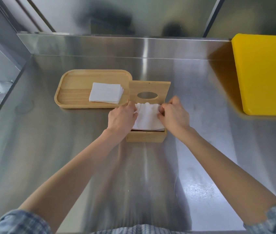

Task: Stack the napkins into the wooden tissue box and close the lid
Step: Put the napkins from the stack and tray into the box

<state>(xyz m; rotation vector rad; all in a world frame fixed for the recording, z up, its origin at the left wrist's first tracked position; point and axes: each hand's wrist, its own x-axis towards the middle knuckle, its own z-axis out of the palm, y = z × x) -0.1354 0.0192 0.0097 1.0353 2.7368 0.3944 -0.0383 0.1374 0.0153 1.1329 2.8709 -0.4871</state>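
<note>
Now both hands, left hand (121, 117) and right hand (173, 114), pinching napkin (146, 118) over open box (145, 136).

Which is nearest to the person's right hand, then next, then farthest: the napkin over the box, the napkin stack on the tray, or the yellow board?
1. Napkin over the box: held by the right hand.
2. Napkin stack: on the tray, to the left.
3. Yellow board: far right.

The counter (66, 149) is brushed steel, smooth and shiny with streaky reflections. On it, the box (145, 136), its raised lid (149, 86) and the tray (76, 88) left of it are pale matt wood. The napkins (106, 95) are soft white embossed paper. Right of the box, the board (265, 73) is smooth yellow plastic.
</note>
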